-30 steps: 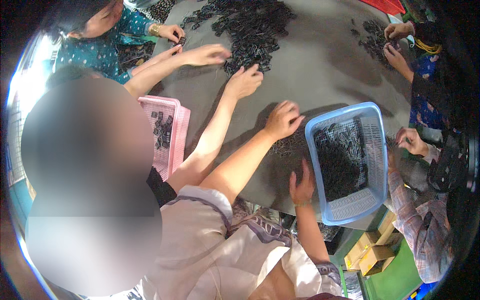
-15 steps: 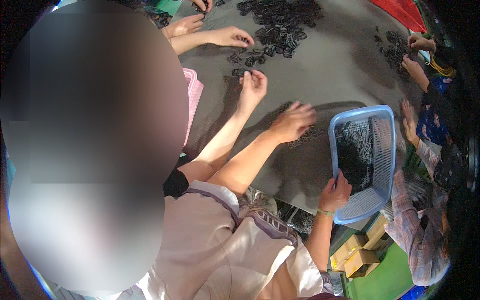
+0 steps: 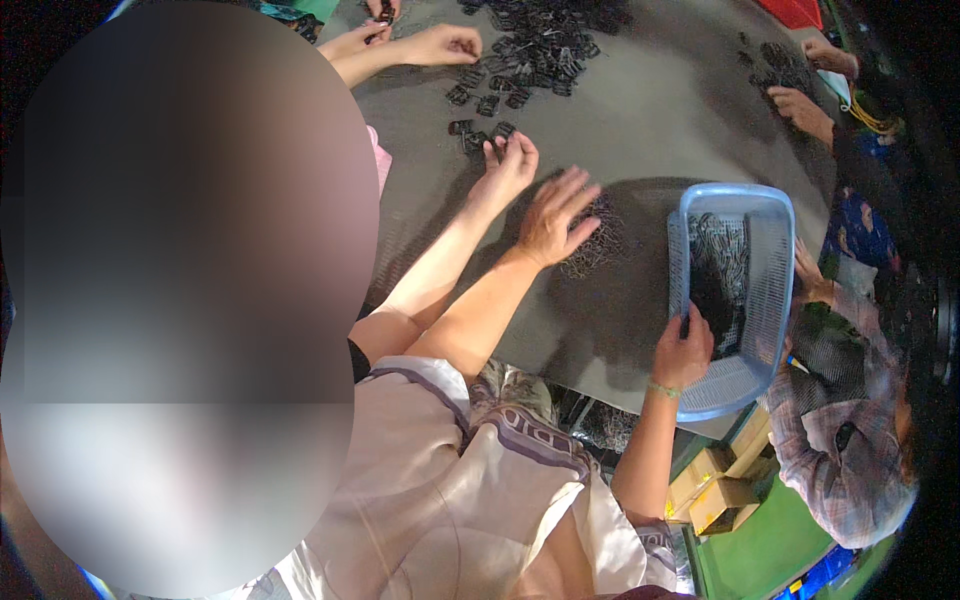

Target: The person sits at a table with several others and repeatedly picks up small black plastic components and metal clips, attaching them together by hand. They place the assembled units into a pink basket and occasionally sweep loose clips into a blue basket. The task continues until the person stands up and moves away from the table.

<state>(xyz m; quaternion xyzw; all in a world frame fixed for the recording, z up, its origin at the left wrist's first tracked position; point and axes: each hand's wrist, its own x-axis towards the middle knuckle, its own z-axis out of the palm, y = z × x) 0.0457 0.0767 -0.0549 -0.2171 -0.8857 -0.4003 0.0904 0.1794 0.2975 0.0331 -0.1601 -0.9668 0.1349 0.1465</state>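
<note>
My right hand (image 3: 684, 346) is wrapped around the near-left rim of a blue plastic basket (image 3: 735, 400). The basket tilts on the table's right side, with a heap of small dark pieces (image 3: 718, 280) inside. My left hand (image 3: 556, 217) is open, fingers spread and slightly blurred, palm down over the grey tabletop (image 3: 630, 150). Beside its thumb lies a small pile of thin, dark, wire-like pieces (image 3: 600, 240); whether the hand touches them I cannot tell.
A co-worker's hand (image 3: 511, 160) touches black clip-like pieces (image 3: 482, 136) just left of mine. A large heap of these (image 3: 545, 50) lies farther back. Other hands work at a dark pile (image 3: 780, 65) far right. Cardboard boxes (image 3: 722, 503) stand below the table, lower right.
My left hand has shifted left and back off the wire-like pile, its fingers spreading, and more of the pile shows. The basket sits slightly higher in view, still held by my right hand.
</note>
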